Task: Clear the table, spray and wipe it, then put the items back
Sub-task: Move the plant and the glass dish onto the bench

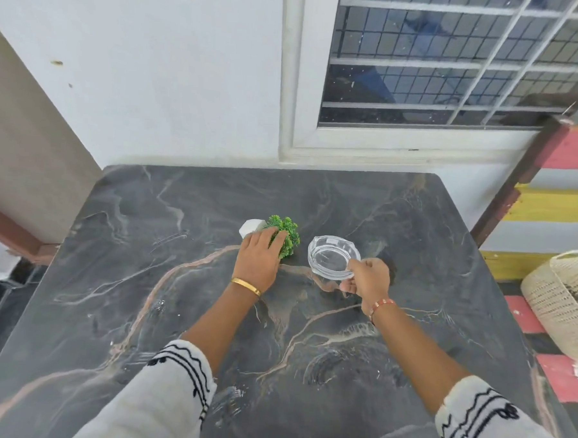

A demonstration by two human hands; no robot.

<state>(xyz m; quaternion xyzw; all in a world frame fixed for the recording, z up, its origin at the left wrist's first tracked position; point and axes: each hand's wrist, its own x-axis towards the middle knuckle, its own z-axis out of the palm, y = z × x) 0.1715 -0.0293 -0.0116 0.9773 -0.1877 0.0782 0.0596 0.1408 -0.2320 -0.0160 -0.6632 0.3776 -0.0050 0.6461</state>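
2 hands point(258, 260) point(368, 279) grip plant point(285, 230), glass dish point(332, 256).

table point(152, 245) bare left, right, near | mid: plant point(285, 230), glass dish point(332, 254) close together | wall behind

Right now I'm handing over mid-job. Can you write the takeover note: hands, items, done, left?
Left hand: laid over the small green plant in its white pot, which lies tipped on the table; grip not clear.
Right hand: pinches the near rim of the glass ashtray.
Both items sit mid-table. No spray or cloth in view.
Done: cannot tell whether wiping has happened.
Left: if clearing, lift both off; if returning, set the plant upright.
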